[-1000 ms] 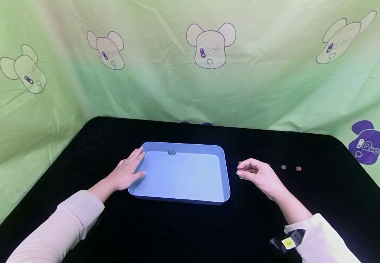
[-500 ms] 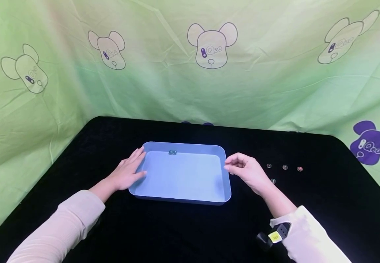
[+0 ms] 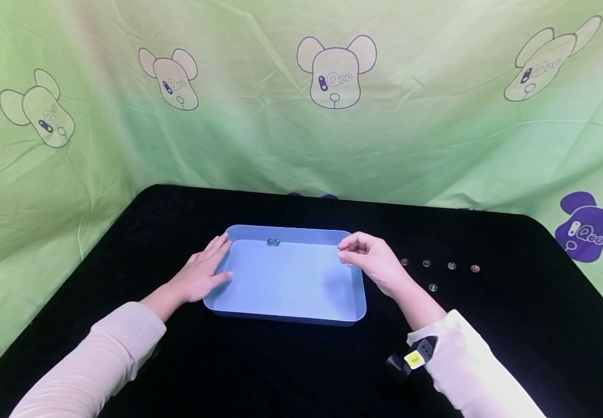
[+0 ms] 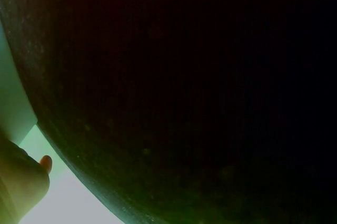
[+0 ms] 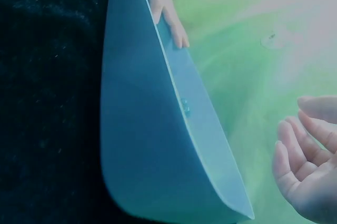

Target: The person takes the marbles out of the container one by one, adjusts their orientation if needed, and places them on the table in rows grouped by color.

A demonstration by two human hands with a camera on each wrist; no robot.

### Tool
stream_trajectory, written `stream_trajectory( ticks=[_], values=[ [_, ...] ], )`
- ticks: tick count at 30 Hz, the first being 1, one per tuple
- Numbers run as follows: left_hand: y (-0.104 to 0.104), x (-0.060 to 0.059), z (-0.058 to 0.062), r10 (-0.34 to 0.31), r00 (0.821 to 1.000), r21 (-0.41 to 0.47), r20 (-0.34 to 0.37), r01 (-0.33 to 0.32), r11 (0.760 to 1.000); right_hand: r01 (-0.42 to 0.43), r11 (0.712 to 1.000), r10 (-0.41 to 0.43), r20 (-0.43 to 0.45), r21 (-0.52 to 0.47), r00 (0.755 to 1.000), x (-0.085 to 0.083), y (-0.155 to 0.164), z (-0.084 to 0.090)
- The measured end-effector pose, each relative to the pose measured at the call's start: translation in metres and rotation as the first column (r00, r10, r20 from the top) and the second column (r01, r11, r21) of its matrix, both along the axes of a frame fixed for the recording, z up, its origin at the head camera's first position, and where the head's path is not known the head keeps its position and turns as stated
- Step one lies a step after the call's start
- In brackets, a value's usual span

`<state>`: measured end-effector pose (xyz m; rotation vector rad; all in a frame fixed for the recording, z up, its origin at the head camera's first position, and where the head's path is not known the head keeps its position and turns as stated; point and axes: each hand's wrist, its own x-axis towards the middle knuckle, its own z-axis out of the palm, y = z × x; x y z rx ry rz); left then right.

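A shallow blue tray (image 3: pixel 285 316) lies on the black cloth. Inside it, by the far wall, two greenish glass marbles (image 3: pixel 273 242) sit side by side. My left hand (image 3: pixel 199 276) rests on the tray's left rim with its fingers straight. Over the tray's right rim is my right hand (image 3: pixel 371 261), thumb and fingertips brought together in a pinch on a small glass marble, which the fingers mostly hide. The right wrist view shows this hand (image 5: pixel 310 166) above the tray wall (image 5: pixel 142 103). Only part of my left hand (image 4: pixel 23 182) appears in the dark left wrist view.
Several small round glass marbles lie on the cloth right of the tray: a row with a reddish one (image 3: pixel 475 268) at its end, and a greenish one (image 3: pixel 433 287) nearer me. A green curtain (image 3: pixel 259 139) with printed bear heads hangs behind the table.
My right hand has moved left, from beside the loose marbles to over the tray's right side, uncovering marbles on the cloth. The left hand and the tray have stayed in place.
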<state>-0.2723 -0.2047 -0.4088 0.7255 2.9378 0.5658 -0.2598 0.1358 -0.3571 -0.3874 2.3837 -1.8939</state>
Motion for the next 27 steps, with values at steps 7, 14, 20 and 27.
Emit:
stream_trajectory(
  ticks=[7, 14, 20, 27],
  values=[
    [0.000, -0.001, -0.001, 0.006, 1.000, -0.007, 0.013, -0.006, 1.000, -0.013, 1.000, 0.014, 0.029, -0.028, 0.999, -0.007, -0.012, 0.001],
    [0.000, 0.000, -0.001, 0.006, 1.000, -0.003, 0.012, -0.006, 1.000, -0.025, 0.999, 0.027, 0.047, -0.024, 0.999, -0.016, -0.024, 0.001],
    [0.001, 0.001, 0.000, 0.007, 1.000, -0.008, 0.019, -0.007, 1.000, -0.035, 0.999, 0.036, 0.057, -0.003, 0.998, -0.024, -0.029, 0.001],
    [0.000, 0.001, 0.000, 0.007, 1.000, -0.002, 0.017, -0.007, 1.000, -0.026, 0.999, 0.024, 0.061, 0.034, 0.998, -0.034, -0.035, 0.003]
  ],
)
